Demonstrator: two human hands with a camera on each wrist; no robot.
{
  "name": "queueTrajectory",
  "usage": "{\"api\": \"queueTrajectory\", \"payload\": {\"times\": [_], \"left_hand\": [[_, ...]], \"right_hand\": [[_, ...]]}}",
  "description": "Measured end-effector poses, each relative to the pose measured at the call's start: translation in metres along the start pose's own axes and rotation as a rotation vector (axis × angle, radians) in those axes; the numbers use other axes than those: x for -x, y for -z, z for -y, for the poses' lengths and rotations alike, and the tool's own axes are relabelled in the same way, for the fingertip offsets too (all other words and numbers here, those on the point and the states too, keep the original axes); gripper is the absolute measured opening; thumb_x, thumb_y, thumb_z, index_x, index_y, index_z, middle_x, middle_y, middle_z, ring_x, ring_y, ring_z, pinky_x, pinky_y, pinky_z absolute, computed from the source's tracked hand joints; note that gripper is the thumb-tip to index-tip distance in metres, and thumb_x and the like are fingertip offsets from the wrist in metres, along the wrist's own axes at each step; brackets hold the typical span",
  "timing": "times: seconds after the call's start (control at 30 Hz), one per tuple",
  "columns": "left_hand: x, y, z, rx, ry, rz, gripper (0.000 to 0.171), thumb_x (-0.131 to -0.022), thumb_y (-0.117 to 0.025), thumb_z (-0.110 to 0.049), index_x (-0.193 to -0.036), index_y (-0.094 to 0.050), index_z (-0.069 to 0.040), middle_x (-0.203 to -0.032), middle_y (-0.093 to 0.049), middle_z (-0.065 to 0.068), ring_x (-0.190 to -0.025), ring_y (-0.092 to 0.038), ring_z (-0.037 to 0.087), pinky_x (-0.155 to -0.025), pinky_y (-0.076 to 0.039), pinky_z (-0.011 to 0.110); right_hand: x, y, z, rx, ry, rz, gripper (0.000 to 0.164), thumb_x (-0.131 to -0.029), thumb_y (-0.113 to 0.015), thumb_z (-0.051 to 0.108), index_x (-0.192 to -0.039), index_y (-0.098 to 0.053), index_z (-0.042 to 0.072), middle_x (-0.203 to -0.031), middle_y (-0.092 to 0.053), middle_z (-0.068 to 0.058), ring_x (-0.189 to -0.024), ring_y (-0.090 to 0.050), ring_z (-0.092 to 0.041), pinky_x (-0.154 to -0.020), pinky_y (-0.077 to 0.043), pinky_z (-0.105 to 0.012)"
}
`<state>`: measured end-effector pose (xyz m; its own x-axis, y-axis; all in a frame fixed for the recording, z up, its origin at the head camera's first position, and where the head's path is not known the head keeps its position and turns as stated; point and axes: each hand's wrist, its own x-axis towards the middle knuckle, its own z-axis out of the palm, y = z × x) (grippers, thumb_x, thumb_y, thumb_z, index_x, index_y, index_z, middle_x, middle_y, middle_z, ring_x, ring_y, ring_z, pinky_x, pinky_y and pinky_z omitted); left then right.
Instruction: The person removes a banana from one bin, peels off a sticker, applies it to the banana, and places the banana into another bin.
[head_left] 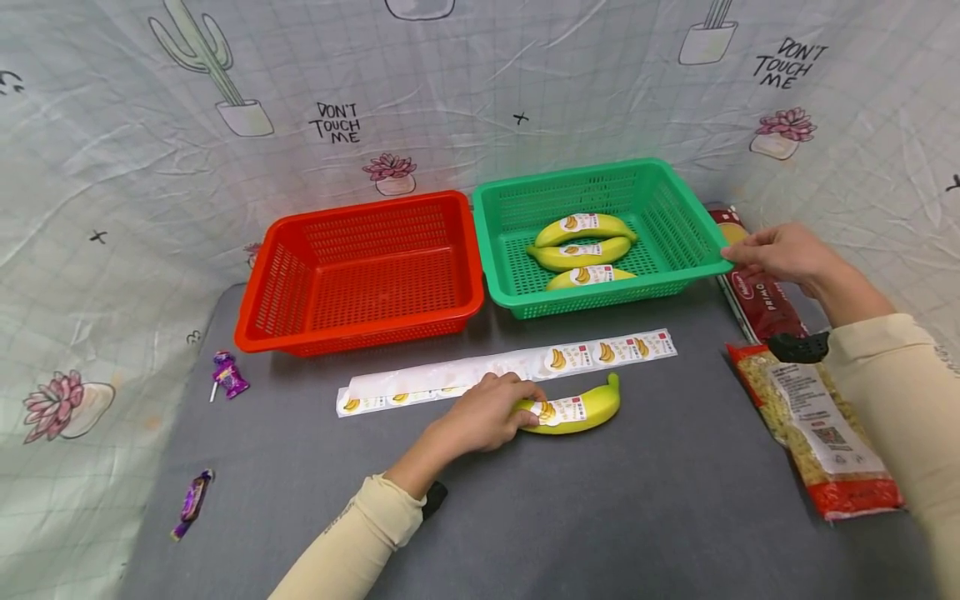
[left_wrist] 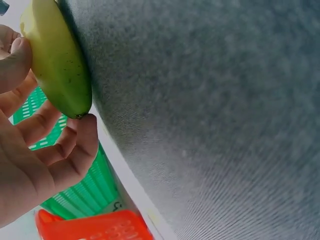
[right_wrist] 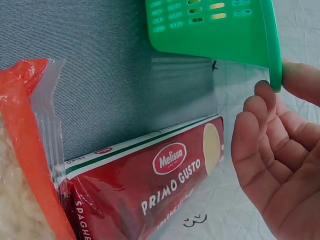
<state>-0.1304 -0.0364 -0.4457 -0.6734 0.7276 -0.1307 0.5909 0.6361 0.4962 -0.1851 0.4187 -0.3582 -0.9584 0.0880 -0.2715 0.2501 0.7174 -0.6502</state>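
Observation:
My left hand [head_left: 491, 412] holds a yellow-green banana [head_left: 592, 406] by its left end on the grey table. A banana-print sticker shows on its upper side. In the left wrist view the thumb lies against the banana [left_wrist: 57, 60], with fingertips at its green tip. At the right, my right hand [head_left: 783, 254] pinches the rim of the green basket [head_left: 600, 292] near its front right corner. In the right wrist view, thumb and fingers meet at that green rim [right_wrist: 275, 60]. Inside the basket lie three stickered bananas [head_left: 585, 252], the nearest partly hidden by the front wall.
Left of the green basket stands a red basket [head_left: 360, 333]. A strip of banana stickers [head_left: 562, 358] lies in front of both baskets. At the right are a dark red spaghetti pack [head_left: 772, 312] and a pasta bag [head_left: 817, 425]. Purple-wrapped sweets [head_left: 231, 379] lie at the left.

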Motion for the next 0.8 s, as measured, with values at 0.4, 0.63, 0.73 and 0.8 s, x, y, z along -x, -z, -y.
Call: {"api": "queueTrajectory", "payload": {"times": [0.4,0.63,0.73,0.8], "left_hand": [[0.001,0.079,-0.031,0.006,-0.159,-0.149,0.032,-0.097,-0.070,-0.029,-0.128,-0.068,-0.020,-0.124,-0.067,0.002,-0.110,-0.055,0.023,-0.095,-0.047,0.039],[-0.067,0.143,-0.037,0.009,-0.128,-0.175,0.031,-0.100,-0.065,-0.024,-0.130,-0.066,-0.015,-0.129,-0.066,0.007,-0.122,-0.055,0.026,-0.106,-0.043,0.042],[-0.111,0.149,-0.037,-0.016,-0.064,-0.121,0.029,-0.102,-0.062,-0.025,-0.130,-0.064,-0.015,-0.125,-0.067,0.007,-0.119,-0.054,0.025,-0.105,-0.041,0.042],[-0.139,0.145,-0.036,-0.055,-0.029,-0.076,0.030,-0.104,-0.059,-0.025,-0.132,-0.062,-0.015,-0.126,-0.067,0.007,-0.118,-0.054,0.026,-0.108,-0.038,0.041]], "right_hand": [[-0.001,0.002,-0.005,0.059,-0.001,0.002,0.073,-0.103,-0.054,0.048,-0.139,-0.048,-0.016,-0.096,-0.069,0.005,-0.080,-0.065,-0.007,-0.073,-0.056,-0.030],[0.000,0.004,-0.005,0.070,0.000,-0.005,0.071,-0.103,-0.055,0.049,-0.137,-0.052,-0.014,-0.099,-0.069,-0.002,-0.082,-0.064,-0.009,-0.074,-0.054,-0.031],[-0.001,0.002,-0.002,0.054,0.002,-0.013,0.064,-0.103,-0.056,0.046,-0.130,-0.058,-0.012,-0.090,-0.066,0.002,-0.080,-0.063,-0.013,-0.071,-0.054,-0.031],[-0.002,0.000,-0.001,0.050,0.007,-0.019,0.057,-0.103,-0.057,0.044,-0.123,-0.061,-0.010,-0.085,-0.064,0.002,-0.078,-0.062,-0.015,-0.069,-0.053,-0.032]]}}
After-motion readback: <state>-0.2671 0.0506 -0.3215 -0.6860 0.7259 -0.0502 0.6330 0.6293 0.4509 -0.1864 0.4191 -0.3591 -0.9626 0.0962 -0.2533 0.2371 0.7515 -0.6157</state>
